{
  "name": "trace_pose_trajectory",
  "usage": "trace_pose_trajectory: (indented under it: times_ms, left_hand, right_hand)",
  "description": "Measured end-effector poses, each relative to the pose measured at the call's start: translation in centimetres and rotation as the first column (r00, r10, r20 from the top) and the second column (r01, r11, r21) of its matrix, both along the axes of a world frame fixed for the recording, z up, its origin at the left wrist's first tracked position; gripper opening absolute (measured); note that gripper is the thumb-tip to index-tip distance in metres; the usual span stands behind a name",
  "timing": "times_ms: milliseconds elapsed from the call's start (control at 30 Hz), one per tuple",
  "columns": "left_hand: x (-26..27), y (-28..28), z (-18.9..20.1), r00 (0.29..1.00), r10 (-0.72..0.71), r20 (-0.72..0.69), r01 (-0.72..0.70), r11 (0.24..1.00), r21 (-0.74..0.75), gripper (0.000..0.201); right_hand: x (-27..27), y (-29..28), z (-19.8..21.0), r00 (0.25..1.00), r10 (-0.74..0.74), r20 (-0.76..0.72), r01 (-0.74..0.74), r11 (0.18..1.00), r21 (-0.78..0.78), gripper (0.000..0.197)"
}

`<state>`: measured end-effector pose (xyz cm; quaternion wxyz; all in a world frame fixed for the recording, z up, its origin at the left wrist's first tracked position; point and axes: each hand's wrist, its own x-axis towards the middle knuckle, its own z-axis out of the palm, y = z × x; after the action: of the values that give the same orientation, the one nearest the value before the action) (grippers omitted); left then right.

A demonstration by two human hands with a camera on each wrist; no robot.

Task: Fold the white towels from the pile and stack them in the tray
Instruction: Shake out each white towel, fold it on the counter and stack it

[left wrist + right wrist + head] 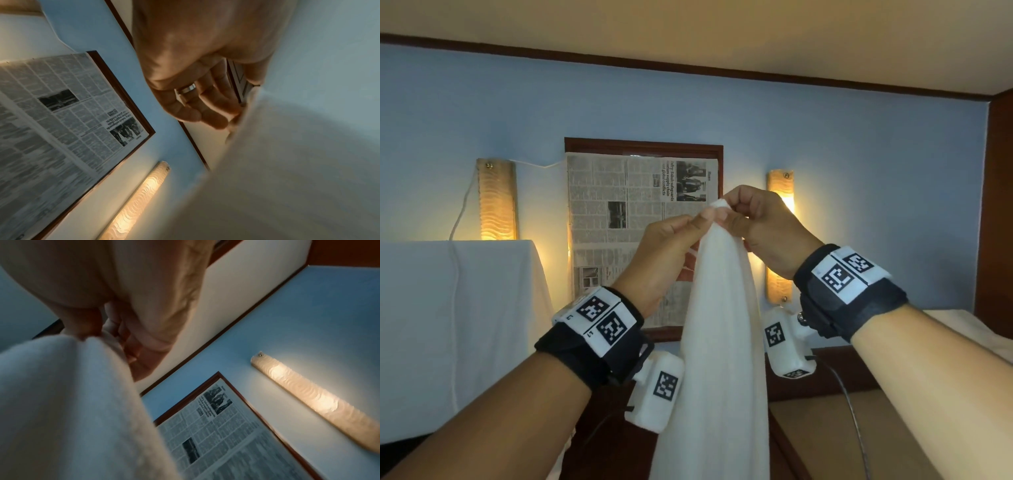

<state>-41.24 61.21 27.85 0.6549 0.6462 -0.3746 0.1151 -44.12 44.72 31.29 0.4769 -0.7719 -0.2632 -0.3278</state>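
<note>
A white towel [719, 342] hangs straight down in front of me, bunched narrow at its top end. Both hands are raised high and pinch that top. My left hand [702, 219] grips it from the left with thumb and fingertips. My right hand [726, 207] pinches the very tip from the right. The left wrist view shows my left hand [205, 104], wearing a ring, against the towel [287, 162]. In the right wrist view, my right hand [115, 331] clamps the towel [61, 402] at its peak. The pile and the tray are out of view.
A framed newspaper [633, 219] hangs on the blue wall between two lit wall lamps [497, 198]. A white-draped surface [448, 325] stands at the left, a brown surface [876, 428] at the lower right.
</note>
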Motion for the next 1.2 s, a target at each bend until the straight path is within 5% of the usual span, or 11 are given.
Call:
trace_pose_trajectory:
  times_ms: [167, 267, 367, 500, 667, 767, 1067, 1200]
  left_hand:
    - [0.8, -2.2, -0.6, 0.976, 0.124, 0.180, -0.151, 0.978, 0.144, 0.027]
    - [1.9, -3.3, -0.4, 0.858, 0.274, 0.435, -0.419, 0.863, 0.283, 0.033]
    - [2.2, -4.8, -0.6, 0.786, 0.323, 0.527, -0.533, 0.787, 0.312, 0.036]
    - [2.8, -6.7, -0.7, 0.841, 0.297, 0.452, -0.467, 0.819, 0.332, 0.034]
    - [3.4, -9.3, -1.3, 0.932, 0.239, 0.274, -0.309, 0.917, 0.252, 0.026]
    - [3.7, -10.3, -2.4, 0.941, 0.223, 0.255, -0.292, 0.915, 0.278, 0.027]
    - [3.8, -12.2, -3.6, 0.934, 0.233, 0.271, -0.311, 0.903, 0.297, 0.032]
    - [4.4, -12.6, -4.0, 0.924, 0.282, 0.259, -0.346, 0.905, 0.249, 0.033]
  right_hand:
    - [0.7, -2.2, -0.3, 0.985, -0.164, 0.055, 0.168, 0.983, -0.069, 0.014]
    - [1.3, -3.7, -1.0, 0.967, -0.250, 0.047, 0.254, 0.960, -0.118, 0.010]
    - [1.7, -5.4, -1.8, 0.956, -0.291, 0.038, 0.294, 0.946, -0.135, 0.010]
    - [2.0, -7.7, -2.4, 0.962, -0.272, 0.018, 0.272, 0.954, -0.124, 0.008]
    - [2.7, -10.7, -5.5, 0.988, -0.068, -0.140, 0.074, 0.996, 0.040, 0.009]
    - [2.7, -12.4, -7.0, 0.973, -0.061, -0.221, 0.066, 0.998, 0.018, 0.015]
    - [3.5, -13.8, -7.3, 0.984, -0.165, -0.059, 0.163, 0.986, -0.043, 0.016]
    - [3.4, -13.9, -8.5, 0.971, -0.038, -0.236, 0.038, 0.999, -0.008, 0.013]
